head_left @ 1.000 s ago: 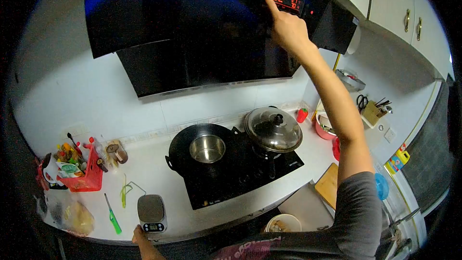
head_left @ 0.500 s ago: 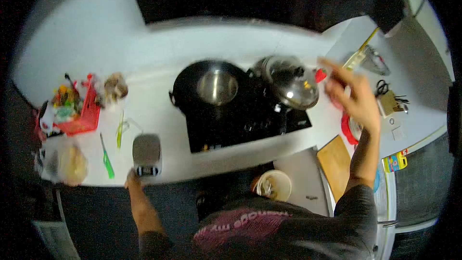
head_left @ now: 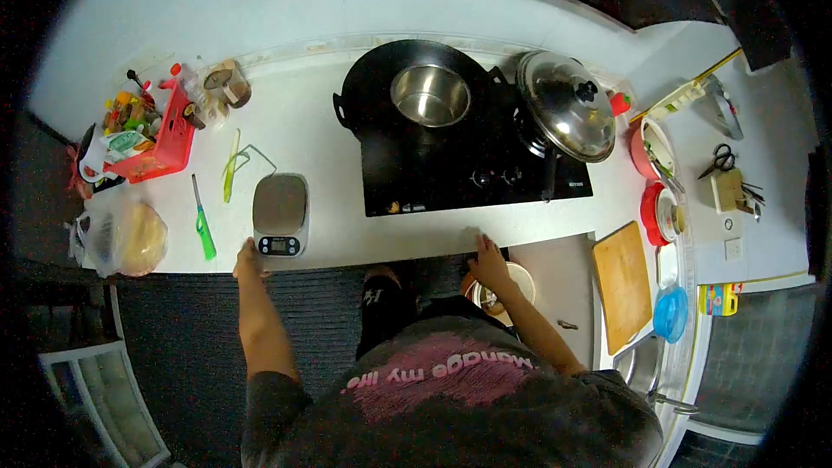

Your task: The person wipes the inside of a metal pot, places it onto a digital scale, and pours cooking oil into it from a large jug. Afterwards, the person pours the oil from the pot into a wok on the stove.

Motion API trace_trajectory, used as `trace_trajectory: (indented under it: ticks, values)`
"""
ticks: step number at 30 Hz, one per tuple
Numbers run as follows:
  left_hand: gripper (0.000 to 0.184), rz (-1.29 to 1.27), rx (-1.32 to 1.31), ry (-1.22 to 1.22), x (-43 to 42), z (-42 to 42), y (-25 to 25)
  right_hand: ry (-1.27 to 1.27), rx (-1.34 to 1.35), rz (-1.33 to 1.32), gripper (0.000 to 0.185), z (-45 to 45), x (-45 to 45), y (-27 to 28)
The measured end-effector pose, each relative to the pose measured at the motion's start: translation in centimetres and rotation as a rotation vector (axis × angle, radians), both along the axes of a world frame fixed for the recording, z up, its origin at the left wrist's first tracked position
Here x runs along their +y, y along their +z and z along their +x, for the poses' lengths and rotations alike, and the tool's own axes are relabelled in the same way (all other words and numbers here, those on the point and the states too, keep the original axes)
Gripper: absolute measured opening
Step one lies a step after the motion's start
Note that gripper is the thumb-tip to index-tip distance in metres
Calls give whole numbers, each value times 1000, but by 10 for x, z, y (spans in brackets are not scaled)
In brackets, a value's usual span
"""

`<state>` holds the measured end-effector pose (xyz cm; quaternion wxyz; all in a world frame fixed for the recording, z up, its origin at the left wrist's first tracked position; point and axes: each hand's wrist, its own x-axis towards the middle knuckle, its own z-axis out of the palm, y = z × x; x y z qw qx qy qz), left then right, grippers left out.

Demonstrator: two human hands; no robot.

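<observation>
Head view has the kitchen scale [head_left: 281,204] on the worktop [head_left: 334,247], its lower left corner at the left grip [head_left: 250,258]; fingers are bent there, but whether they clamp it I cannot tell. Left of that grip lies the green lighter [head_left: 204,230], with a green stalk [head_left: 230,175] farther off, beyond the scale. A clear bag [head_left: 139,238] and the red basket [head_left: 176,140] crowd the far left. Right grip [head_left: 490,262] is at the worktop's front edge, over the bin [head_left: 525,280]; its closure is unclear. Straight ahead of it, the black hob [head_left: 451,178] blocks the way back, carrying a wok [head_left: 374,78] with a steel pot [head_left: 431,96] inside and a lidded pan [head_left: 568,106]. Well to its right leans a cutting board [head_left: 622,286]. One second earlier the right grip was up at the lit display; now it is down low, while the left stays by the scale.
</observation>
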<state>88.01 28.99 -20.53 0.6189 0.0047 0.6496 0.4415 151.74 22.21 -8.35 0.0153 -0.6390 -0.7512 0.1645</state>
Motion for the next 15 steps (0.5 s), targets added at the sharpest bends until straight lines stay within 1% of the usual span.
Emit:
trace_trajectory:
  ticks: [1, 2, 3, 6, 8, 9, 10, 11, 13, 14, 15]
  values:
    - [51, -71, 23, -6, -2, 3, 12, -32, -69, 25, 62, -7, 11, 4]
    - [52, -146, 99, 4, 1, 17, 28, -61, -138, 51, 63, -13, 18, 10]
    - [53, -225, 171, 14, 4, 33, 49, -120, -162, 24, 68, -3, 28, -29]
    - [53, -167, 100, -98, 0, 18, 39, -222, -78, 64, 67, -11, 35, -39]
    - [70, -97, 154, -57, -11, 16, 34, -20, -322, 2, 67, -7, 39, -58]
    - [79, -132, 224, 44, -9, 44, 59, -42, -335, 28, 73, -1, 36, -87]
    - [89, -190, 254, 101, -3, 44, 59, -63, -345, 53, 78, -2, 38, -103]
    - [101, -246, 282, 160, 3, 42, 57, 1, -440, 9, 78, -9, 39, -92]
    - [94, -396, 343, 180, 13, 34, 44, 115, -638, -69, 79, -17, 37, -58]
    - [75, -470, 418, 181, 18, 42, 51, 144, -643, 34, 71, -17, 36, -61]
    - [62, -547, 490, 183, 22, 51, 60, 170, -647, 138, 63, -12, 33, -69]
